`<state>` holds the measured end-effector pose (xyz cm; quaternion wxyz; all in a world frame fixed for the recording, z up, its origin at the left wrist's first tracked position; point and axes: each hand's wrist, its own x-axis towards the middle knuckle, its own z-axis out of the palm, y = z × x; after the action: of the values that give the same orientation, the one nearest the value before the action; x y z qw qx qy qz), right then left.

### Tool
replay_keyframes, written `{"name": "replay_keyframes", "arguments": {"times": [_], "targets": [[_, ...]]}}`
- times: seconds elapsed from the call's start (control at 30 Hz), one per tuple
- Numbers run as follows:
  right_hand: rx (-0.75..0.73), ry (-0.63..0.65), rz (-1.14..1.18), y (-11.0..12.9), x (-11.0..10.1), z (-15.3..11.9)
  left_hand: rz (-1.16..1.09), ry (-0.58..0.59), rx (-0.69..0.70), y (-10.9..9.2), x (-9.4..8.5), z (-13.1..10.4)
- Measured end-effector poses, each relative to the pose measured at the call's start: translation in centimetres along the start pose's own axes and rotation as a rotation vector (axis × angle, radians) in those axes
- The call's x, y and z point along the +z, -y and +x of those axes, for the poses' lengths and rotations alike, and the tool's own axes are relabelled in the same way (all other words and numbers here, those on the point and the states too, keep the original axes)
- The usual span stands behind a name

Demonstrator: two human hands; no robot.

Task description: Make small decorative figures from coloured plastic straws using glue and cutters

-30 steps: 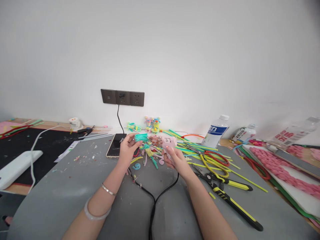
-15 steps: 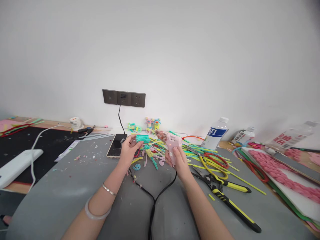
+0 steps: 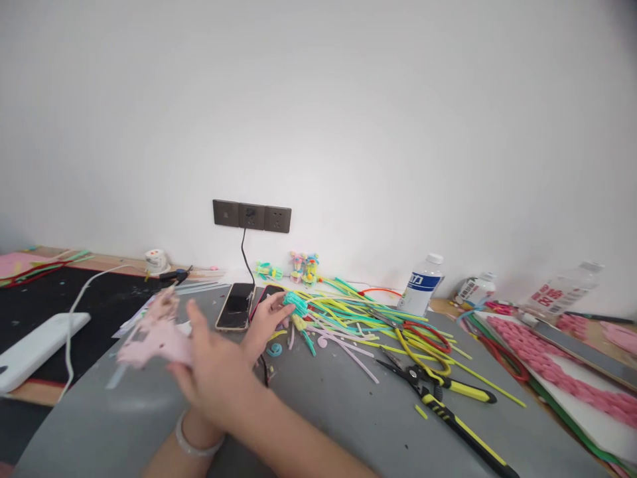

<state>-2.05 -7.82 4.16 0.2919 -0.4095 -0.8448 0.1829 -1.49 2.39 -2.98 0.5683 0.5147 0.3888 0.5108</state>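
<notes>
Turquoise pipe-cleaner bundle (image 3: 295, 303) is pinched between thumb and fingertips of the nearly closed left hand (image 3: 267, 322), held at the left end of the loose pipe cleaners (image 3: 348, 307) and right of a gold-edged smartphone (image 3: 233, 307). Pink glue gun (image 3: 159, 336), blurred, is gripped by its handle in the half-curled right hand (image 3: 219, 372), crossed over the left forearm (image 3: 168, 457) above the gray mat (image 3: 348, 425); wire strippers (image 3: 452, 419) are seen lying at right.

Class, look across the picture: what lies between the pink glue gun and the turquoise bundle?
In the head view, from left to right: the right hand, the gold-edged phone, then the left hand, partly covering a red-edged dark object.
</notes>
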Motion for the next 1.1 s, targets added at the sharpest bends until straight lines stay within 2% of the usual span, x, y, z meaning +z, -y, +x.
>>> {"name": "replay_keyframes", "arguments": {"times": [0.1, 0.2, 0.27, 0.33, 0.43, 0.53, 0.6, 0.67, 0.7, 0.77, 0.83, 0.9, 0.97, 1.1], "targets": [[-0.029, 0.091, -0.066, 2.3, 4.0, 2.7, 0.015, 0.042, -0.023, 0.0, -0.1, 0.1], [0.117, 0.214, -0.207, 2.8, 7.3, 4.4, 0.010, 0.055, -0.043, -0.1, 0.0, 0.2], [0.214, 0.255, -0.254, 2.4, 8.7, 4.7, 0.002, 0.067, -0.051, -0.2, 0.0, 0.3], [0.243, 0.249, -0.275, 2.0, 9.2, 4.3, -0.008, 0.072, -0.051, -0.2, 0.0, 0.3], [0.118, 0.134, -0.264, 1.5, 7.3, 2.5, -0.016, 0.065, -0.042, -0.2, 0.0, 0.3], [-0.133, -0.041, -0.171, 0.1, 2.7, 0.1, -0.016, 0.043, -0.023, -0.2, 0.0, 0.4], [-0.198, -0.190, -0.103, -2.3, -1.1, -1.5, -0.014, 0.013, -0.004, -0.3, -0.1, 0.5], [-0.187, -0.309, -0.031, -6.0, -4.6, -3.1, -0.012, -0.023, 0.019, -0.3, -0.2, 0.6], [-0.152, -0.326, -0.006, -8.1, -6.1, -3.8, -0.011, -0.038, 0.029, -0.3, -0.2, 0.6], [0.053, -0.340, 0.005, -12.4, -8.1, -5.1, -0.003, -0.057, 0.030, -0.5, -0.3, 0.6], [0.174, -0.365, -0.017, -15.8, -9.0, -6.2, 0.004, -0.079, 0.026, -0.6, -0.4, 0.6], [0.242, -0.322, -0.033, -17.9, -8.7, -6.9, 0.005, -0.086, 0.018, -0.8, -0.3, 0.5], [0.288, -0.261, -0.051, -18.6, -7.9, -7.2, 0.007, -0.080, 0.013, -0.8, -0.2, 0.5], [0.370, -0.206, -0.103, -18.2, -5.9, -7.2, 0.023, -0.064, 0.010, -0.5, -0.1, 0.5]]}}
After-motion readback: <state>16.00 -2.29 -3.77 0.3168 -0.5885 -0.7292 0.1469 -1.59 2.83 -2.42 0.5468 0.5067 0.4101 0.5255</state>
